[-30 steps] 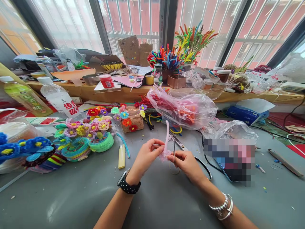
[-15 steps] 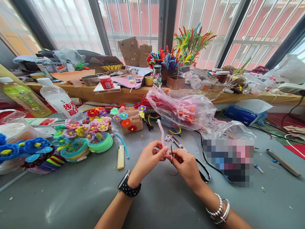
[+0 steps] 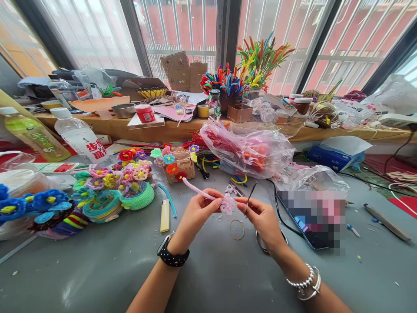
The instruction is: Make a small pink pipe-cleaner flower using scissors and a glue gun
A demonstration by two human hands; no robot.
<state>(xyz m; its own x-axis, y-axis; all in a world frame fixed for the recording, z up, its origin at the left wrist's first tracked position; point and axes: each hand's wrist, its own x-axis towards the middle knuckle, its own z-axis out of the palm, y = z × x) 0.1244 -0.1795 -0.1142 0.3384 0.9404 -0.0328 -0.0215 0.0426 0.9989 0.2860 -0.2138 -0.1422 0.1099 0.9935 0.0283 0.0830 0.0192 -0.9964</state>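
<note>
The left hand (image 3: 199, 214) holds a fuzzy pink flower (image 3: 227, 204) with its finger and thumb. The flower is above the desk (image 3: 221, 278), between the two hands. Its long pink stem (image 3: 197, 190) sticks out over the left hand, up and to the left. The right hand (image 3: 265, 221) is closed around a small dark tool (image 3: 250, 196) with a thin tip that points up. The tool and the flower are near each other, with a little gap.

Under them, a thin gold ring (image 3: 237, 229) lies flat on the desk. Bigger scissors (image 3: 240, 192) lie partly behind the right hand. A yellow lighter (image 3: 165, 216) and a bent blue stick (image 3: 171, 199) lie left of the left hand. Farther back sit a small basket (image 3: 179, 174) with bright flowers on it and a big clear bag (image 3: 276, 152) with red and orange things inside.
</note>
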